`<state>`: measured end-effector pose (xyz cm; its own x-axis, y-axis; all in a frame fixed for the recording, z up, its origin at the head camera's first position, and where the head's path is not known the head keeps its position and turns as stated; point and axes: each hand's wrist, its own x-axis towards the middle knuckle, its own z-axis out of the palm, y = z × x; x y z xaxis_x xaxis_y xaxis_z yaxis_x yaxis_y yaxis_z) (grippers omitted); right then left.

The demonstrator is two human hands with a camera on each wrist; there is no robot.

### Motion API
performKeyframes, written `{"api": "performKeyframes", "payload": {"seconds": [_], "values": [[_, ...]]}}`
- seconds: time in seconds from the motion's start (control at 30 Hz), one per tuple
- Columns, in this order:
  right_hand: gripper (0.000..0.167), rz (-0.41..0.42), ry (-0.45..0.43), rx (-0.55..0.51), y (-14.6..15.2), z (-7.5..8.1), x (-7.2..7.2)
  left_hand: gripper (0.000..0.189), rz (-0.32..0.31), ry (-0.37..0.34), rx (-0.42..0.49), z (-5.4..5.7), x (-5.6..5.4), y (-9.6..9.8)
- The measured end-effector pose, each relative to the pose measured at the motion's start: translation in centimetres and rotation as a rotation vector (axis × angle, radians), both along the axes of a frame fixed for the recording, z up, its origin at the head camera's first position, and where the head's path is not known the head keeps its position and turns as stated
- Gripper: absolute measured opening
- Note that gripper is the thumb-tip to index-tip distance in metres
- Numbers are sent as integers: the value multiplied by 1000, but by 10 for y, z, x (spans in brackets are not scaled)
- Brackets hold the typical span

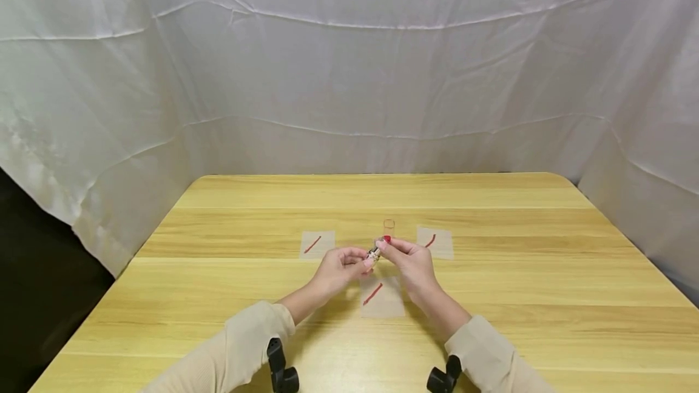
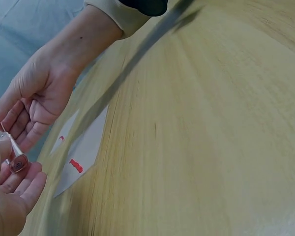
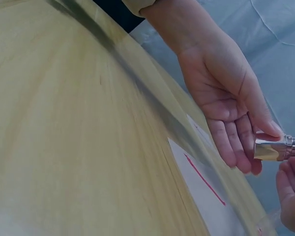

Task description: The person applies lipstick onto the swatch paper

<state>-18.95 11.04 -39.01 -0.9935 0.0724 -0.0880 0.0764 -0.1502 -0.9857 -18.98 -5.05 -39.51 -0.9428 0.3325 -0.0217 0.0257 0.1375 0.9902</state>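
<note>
1. Far left: dark area (image 1: 49, 296) beneath the edge of the curtain (image 1: 349, 77); the curtain (pale, creased) runs behind the wood-grained table (image 1: 191, 296) and round to its right side.
2. Left sleeve (image 1: 240, 341), pale; black left device (image 1: 283, 375) at its inner edge.
3. Left sheet (image 1: 324, 250), flat on the table; one slanting red stroke on it.
4. Left hand (image 1: 333, 275): thumb and fingertips closed down to the thickness of the tube (image 1: 374, 255), holding its lower end; remaining fingers loosely extended (best seen from the right wrist).
5. The tube: small, shiny, lipstick-like; held up off the table between the two hands, tilted, upper end towards the right hand (image 1: 417, 267); red shows at that end.
6. Near sheet (image 1: 392, 305), nearer the person than the tube; slanting red stroke.
7. Clear piece (image 1: 389, 228), just beyond the tube in the head view; reddish outline at its top; cannot tell whether it stands or lies flat.
8. The right hand: thumb and forefinger pinch the tube's upper end, little gap between them; other fingers bent loosely.
9. Right sheet (image 1: 443, 244), near the right hand; red stroke, slightly curved.
10. Right sleeve (image 1: 491, 350), pale; black right device (image 1: 443, 375) beside it.
</note>
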Motion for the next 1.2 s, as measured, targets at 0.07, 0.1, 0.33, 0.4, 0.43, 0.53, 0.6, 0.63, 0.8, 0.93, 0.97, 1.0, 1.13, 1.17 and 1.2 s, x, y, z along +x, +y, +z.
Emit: {"api": "performKeyframes", "payload": {"seconds": [0.07,0.1,0.33,0.4,0.43,0.53,0.6,0.63,0.8,0.93,0.97,1.0,1.13,1.17,1.2], "values": [[14,23,10,9,2,1,-1,28,-4,17,-17,0,0,0],[15,33,14,19,3,2,-1,28,-5,26,-26,0,1,1],[22,85,41,118,8,7,-3,29,-7,74,-64,0,2,1],[24,106,50,129,10,8,-3,29,-13,82,-67,0,2,1],[25,117,56,141,11,8,-4,29,-16,85,-69,0,2,1],[29,164,74,180,14,10,-5,29,-29,104,-79,0,2,2],[31,198,88,200,16,10,-6,28,-38,118,-85,0,2,3],[31,214,94,205,17,10,-7,28,-44,124,-85,0,3,3],[34,283,127,220,22,11,-8,28,-69,145,-82,-1,4,5],[33,307,136,237,24,11,-9,28,-81,157,-80,-2,4,6],[34,313,140,250,24,11,-10,28,-83,157,-79,-2,4,6],[34,318,147,263,24,12,-10,28,-84,157,-78,-2,4,6],[33,325,169,305,24,12,-10,26,-70,153,-78,-2,5,7],[33,327,177,314,24,13,-10,26,-65,154,-80,-2,5,7],[33,324,181,318,24,13,-10,25,-58,158,-84,-2,5,7]]}}
